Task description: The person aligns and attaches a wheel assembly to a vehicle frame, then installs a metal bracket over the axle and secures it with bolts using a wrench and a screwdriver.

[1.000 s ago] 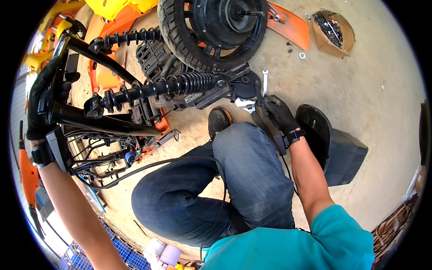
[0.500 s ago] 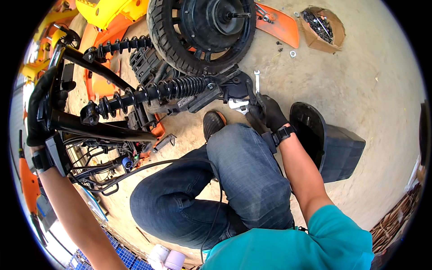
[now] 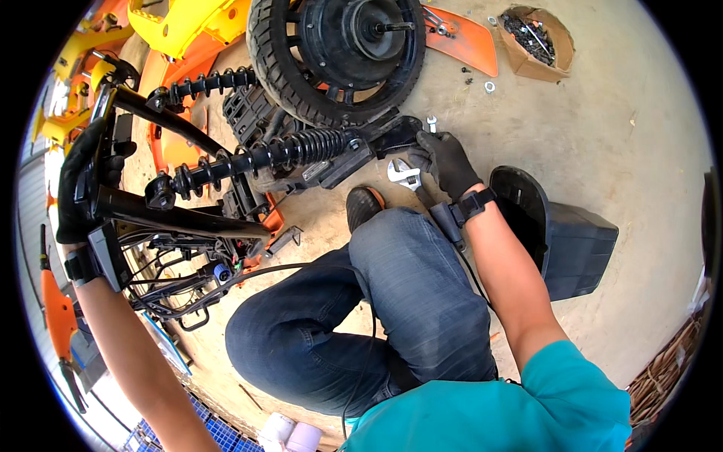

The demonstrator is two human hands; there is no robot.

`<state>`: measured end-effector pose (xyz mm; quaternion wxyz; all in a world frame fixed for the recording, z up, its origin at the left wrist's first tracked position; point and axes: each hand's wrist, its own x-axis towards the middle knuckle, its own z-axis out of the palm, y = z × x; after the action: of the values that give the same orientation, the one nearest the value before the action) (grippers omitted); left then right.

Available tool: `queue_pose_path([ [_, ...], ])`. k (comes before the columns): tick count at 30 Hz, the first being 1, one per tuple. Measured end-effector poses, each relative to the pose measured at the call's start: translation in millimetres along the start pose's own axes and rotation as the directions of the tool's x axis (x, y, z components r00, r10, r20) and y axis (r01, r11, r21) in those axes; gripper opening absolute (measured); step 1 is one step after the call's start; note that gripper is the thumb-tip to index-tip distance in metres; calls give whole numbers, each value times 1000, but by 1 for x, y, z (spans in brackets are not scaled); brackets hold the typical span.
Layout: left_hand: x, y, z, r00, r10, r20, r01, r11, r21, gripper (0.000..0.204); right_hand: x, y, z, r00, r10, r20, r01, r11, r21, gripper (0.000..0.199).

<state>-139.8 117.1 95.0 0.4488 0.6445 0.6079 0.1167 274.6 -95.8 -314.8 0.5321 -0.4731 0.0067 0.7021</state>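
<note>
At the far left, my left hand (image 3: 80, 184), in a black glove, is wrapped round the black metal frame (image 3: 162, 207) of a partly stripped scooter. My right hand (image 3: 450, 162), gloved as well, has its fingers closed at the edge of a black end piece (image 3: 398, 135) beside the wheel. An adjustable wrench (image 3: 404, 175) with a dark handle lies just below that hand, its handle running down beside my wrist. Beyond my fingertips, a small silver wrench (image 3: 431, 124) rests on the floor, partly hidden. A black coil-spring shock absorber (image 3: 256, 160) slants between the frame and the end piece.
A knobby wheel (image 3: 339, 60) fills the top centre. An orange panel (image 3: 471, 41) holds tools; an open cardboard box (image 3: 536, 45) of small hardware stands farther right. Right of my forearm sits a dark plastic bin (image 3: 576, 248). A cable (image 3: 301, 265) crosses over my legs.
My right hand has moved up from the adjustable wrench to the black end piece, which has shifted and now shows a broader dark face. My left hand keeps its hold on the frame.
</note>
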Motion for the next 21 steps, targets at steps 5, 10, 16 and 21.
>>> queue_pose_path([
  [5, -5, 4, 6, 996, 78, 53, -75, 996, -56, 50, -18, -13, 4, 1000, 3, -27, -4, 999, -41, 21],
  [10, -2, -1, 11, 974, 223, 33, -226, 965, 132, 64, -47, -19, 7, 998, -39, -45, 28, 976, -216, 22],
  [16, 5, -3, 7, 777, 575, 256, -536, 392, 748, 58, -70, -34, 10, 996, 87, -8, -84, 923, -375, 23],
  [21, 10, -9, 1, 759, 597, 262, -588, 452, 671, 58, -66, -26, -4, 987, 158, 27, -124, 862, -491, 22],
])
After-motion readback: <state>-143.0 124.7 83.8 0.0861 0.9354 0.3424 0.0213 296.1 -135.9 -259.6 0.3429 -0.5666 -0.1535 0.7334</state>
